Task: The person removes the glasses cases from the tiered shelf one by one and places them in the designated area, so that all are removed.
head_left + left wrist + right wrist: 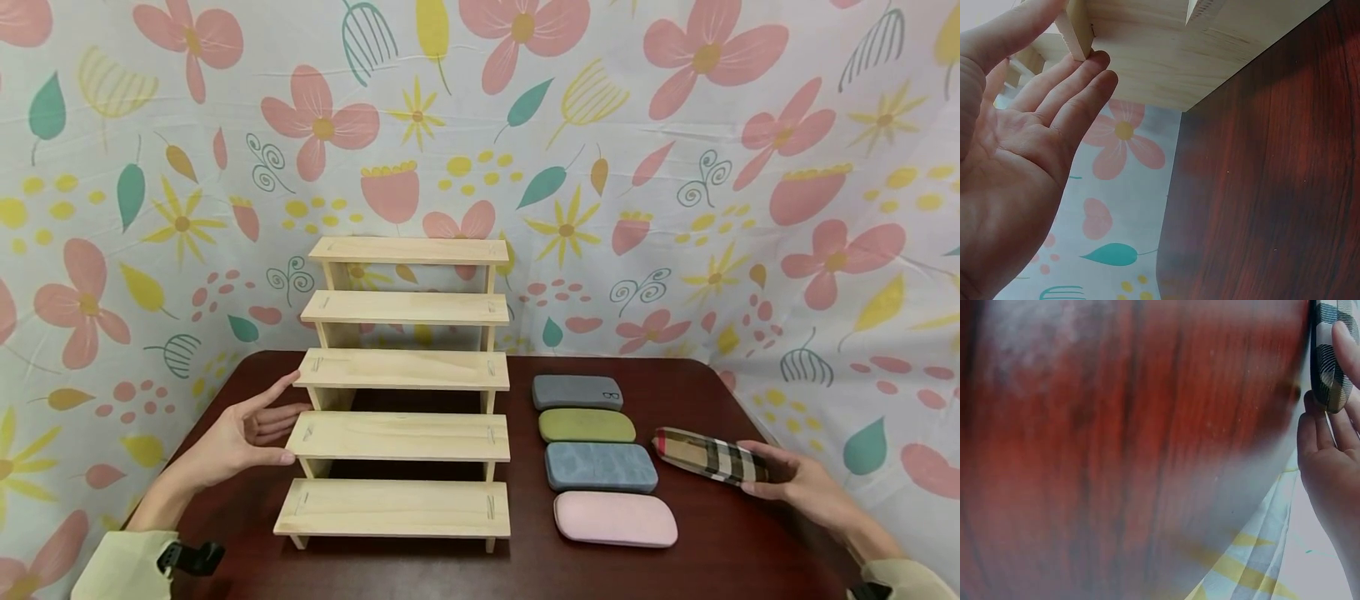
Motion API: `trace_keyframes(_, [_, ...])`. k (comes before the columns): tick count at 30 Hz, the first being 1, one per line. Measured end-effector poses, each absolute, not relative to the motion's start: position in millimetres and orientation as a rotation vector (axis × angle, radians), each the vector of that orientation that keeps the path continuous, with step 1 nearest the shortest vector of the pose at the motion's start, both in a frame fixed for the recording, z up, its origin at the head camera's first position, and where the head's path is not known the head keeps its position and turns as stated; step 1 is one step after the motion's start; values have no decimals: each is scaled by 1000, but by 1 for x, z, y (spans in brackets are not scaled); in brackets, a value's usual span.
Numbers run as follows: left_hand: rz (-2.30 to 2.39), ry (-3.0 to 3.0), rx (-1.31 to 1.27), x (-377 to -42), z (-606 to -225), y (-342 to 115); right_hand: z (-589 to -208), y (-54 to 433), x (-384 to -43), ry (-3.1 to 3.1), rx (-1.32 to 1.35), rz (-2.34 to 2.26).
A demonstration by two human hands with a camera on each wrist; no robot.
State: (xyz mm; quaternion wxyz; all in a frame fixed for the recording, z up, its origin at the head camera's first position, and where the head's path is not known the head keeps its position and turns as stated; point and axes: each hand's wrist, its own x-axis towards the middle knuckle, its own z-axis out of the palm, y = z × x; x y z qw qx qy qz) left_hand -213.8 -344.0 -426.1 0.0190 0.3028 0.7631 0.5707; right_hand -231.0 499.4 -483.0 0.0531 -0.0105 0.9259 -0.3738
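Note:
A plaid glasses case (pixel 708 456) in beige, black, white and red is held by its near end in my right hand (pixel 798 483), thumb on one side and fingers on the other. In the right wrist view, the checked end of the case (pixel 1331 356) shows at the upper right, between thumb and fingers. My left hand (pixel 240 429) is at the left side of a pale wooden five-step display stand (pixel 405 371). Its fingers are extended, with fingertips right at the stand's side edge in the left wrist view, and the thumb tip is beside the second step from the bottom.
Right of the stand, several glasses cases lie in a column on the dark red table (pixel 525 575): grey (pixel 577 392), green (pixel 587 425), blue (pixel 602 467) and pink (pixel 615 518). A flower-patterned cloth (pixel 480 125) hangs behind and around the table.

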Motion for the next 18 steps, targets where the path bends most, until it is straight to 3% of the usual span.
trace_keyframes(18, [1752,2394,894,-213,-426,-343,-477,495,-225,2914,-30,-1022])
